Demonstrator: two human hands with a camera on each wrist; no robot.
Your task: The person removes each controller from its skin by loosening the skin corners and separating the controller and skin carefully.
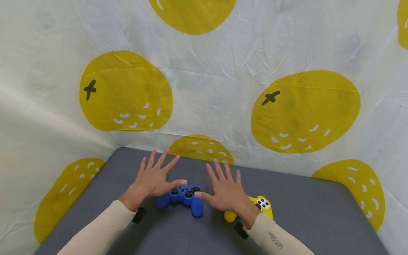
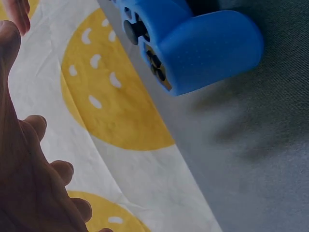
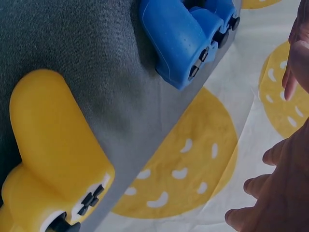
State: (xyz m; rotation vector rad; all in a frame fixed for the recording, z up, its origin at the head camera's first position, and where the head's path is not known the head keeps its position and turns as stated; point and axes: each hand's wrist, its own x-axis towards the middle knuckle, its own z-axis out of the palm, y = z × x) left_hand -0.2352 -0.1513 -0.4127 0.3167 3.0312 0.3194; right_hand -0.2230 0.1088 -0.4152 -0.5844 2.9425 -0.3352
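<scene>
A blue game controller [image 1: 180,194] with black thumbsticks lies on the dark grey table, between my two hands in the head view. My left hand [image 1: 152,178] is spread above its left side, thumb overlapping its top edge in this view. My right hand [image 1: 225,192] spreads its fingers between the blue controller and a yellow game controller [image 1: 263,205], which the hand and wrist partly cover. Neither hand holds anything. In the left wrist view the blue grip [image 2: 212,50] shows apart from the fingers. The right wrist view has the yellow controller [image 3: 58,140] at lower left.
The grey table [image 1: 309,217] meets a pale cloth [image 1: 213,100] printed with big yellow fruit shapes, hanging behind it and along the sides. Black straps or camera mounts [image 1: 139,215] sit at both wrists.
</scene>
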